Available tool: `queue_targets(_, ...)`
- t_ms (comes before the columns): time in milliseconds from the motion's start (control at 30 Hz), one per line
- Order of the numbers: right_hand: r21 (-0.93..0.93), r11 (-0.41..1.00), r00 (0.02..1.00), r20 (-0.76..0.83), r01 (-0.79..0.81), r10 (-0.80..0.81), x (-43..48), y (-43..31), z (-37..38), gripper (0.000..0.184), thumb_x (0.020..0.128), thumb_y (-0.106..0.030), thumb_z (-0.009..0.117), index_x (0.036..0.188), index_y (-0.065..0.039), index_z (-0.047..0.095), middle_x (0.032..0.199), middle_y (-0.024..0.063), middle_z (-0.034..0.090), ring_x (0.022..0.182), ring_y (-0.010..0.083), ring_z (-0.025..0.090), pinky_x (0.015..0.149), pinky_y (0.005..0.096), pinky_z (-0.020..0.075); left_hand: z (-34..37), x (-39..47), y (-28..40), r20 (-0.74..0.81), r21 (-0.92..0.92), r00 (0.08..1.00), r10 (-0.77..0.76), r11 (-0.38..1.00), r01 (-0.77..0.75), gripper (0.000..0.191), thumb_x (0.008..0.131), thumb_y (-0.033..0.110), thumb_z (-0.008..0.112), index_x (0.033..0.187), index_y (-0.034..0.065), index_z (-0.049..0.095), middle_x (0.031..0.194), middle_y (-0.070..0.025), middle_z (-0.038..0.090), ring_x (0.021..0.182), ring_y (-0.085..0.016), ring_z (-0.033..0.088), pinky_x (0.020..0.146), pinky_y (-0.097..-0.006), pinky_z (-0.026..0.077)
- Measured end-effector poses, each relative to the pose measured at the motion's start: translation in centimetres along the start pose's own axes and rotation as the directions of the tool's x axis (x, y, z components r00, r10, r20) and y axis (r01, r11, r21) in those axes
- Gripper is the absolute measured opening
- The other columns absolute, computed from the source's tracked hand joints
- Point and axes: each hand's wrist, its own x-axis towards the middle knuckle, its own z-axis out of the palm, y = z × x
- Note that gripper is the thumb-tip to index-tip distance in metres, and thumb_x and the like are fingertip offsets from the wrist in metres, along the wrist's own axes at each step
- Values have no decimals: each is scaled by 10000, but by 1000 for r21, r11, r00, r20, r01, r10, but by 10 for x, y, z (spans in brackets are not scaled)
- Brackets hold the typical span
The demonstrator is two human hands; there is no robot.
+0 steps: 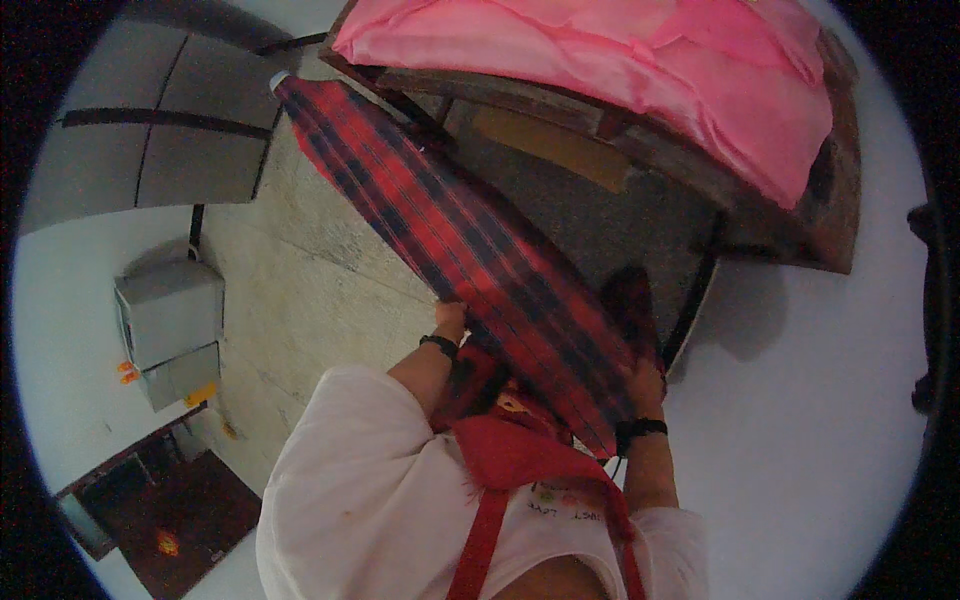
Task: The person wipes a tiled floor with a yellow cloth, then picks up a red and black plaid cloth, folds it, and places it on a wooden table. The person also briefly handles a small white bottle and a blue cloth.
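Observation:
A long red and navy plaid cloth [480, 277] lies over what looks like an ironing board, running from upper left to just before me. The board's pale narrow tip [278, 81] shows at the far end. My left hand [451, 318] grips the cloth at the left edge, fingers partly hidden. At the near right edge, my right hand [643, 386] is closed on the plaid cloth, its fingertips dim. Dark red cloth hangs below, between my arms. A red apron [517, 450] covers part of my white shirt.
Ahead stands a wooden table or bed frame [832, 232] with pink cloth [600, 45] on top. Grey cabinets [202, 127] are at upper left, a small white fridge-like appliance [172, 315] at left, and a dark red mat [172, 525] at lower left. A white wall is on the right.

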Motion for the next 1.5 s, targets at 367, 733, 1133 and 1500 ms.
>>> queue_targets(367, 189, 982, 978, -199, -20, 58, -56, -26, 24, 783, 688, -401, 629, 1301, -46, 296, 1054, 233, 551, 982, 384, 520, 819, 444, 421, -28, -3, -15, 78, 175, 997, 19, 984, -33, 349, 753, 123, 545, 1083, 55, 453, 925, -165, 565, 752, -282, 595, 518, -388, 477)
queue_targets(733, 396, 905, 985, 0, -158, 172, -119, -9, 37, 657, 674, -269, 649, 1228, -11, 407, 1105, 212, 534, 1017, 369, 505, 866, 409, 408, -7, -53, -52, -54, -62, 910, -412, 911, 409, 288, 768, 206, 551, 1037, 104, 558, 1013, -95, 591, 908, -260, 573, 671, -396, 447)
queue_targets(1133, 147, 989, 957, -283, -15, 56, -159, 44, 131, 536, 720, -362, 600, 1030, 60, 485, 1018, 268, 529, 961, 404, 508, 817, 463, 418, -29, -69, -74, 46, 633, 908, -417, 715, 296, 249, 701, 235, 610, 933, 146, 629, 926, -80, 625, 924, -251, 577, 724, -393, 437)
queue_targets(1500, 211, 908, 932, 75, -363, 356, -164, -9, 98, 529, 683, -377, 630, 1009, 24, 518, 1006, 249, 559, 956, 385, 531, 817, 445, 430, -57, -86, -71, 271, 18, 867, -418, 903, 430, 303, 808, 183, 547, 1075, 56, 482, 952, -126, 558, 843, -286, 564, 636, -431, 478)
